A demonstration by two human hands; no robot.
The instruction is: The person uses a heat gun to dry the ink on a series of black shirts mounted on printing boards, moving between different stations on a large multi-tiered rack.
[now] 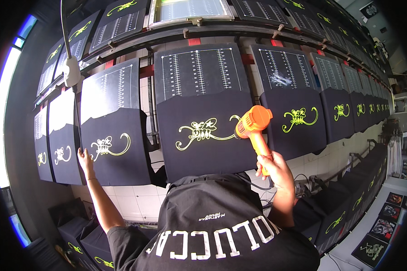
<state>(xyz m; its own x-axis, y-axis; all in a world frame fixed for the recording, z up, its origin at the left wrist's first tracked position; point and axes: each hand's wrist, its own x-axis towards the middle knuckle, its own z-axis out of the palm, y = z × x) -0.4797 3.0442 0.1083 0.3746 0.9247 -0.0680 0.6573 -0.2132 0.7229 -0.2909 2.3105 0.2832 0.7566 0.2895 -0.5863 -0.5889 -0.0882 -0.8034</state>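
Observation:
An orange heat gun [257,126] is in my right hand [277,170], my fingers wrapped round its handle. Its dark nozzle points left, over the right end of the yellow-green line print [201,134] on the black shirt [208,158] in front of me. Out to the left, my left hand [85,161] is closed round the lower part of a hanging dark cable [78,117]. A white plug box [71,71] sits higher on that cable. Beside this hand lies another printed black shirt [115,167].
Black printing boards [201,67] with white ruler marks run in rows to both sides, each dressed with a printed shirt. Behind them passes a metal rail [135,43], with a framed screen [190,11] beyond. More covered boards [343,205] stand lower right, beside a table with printed pictures [384,221].

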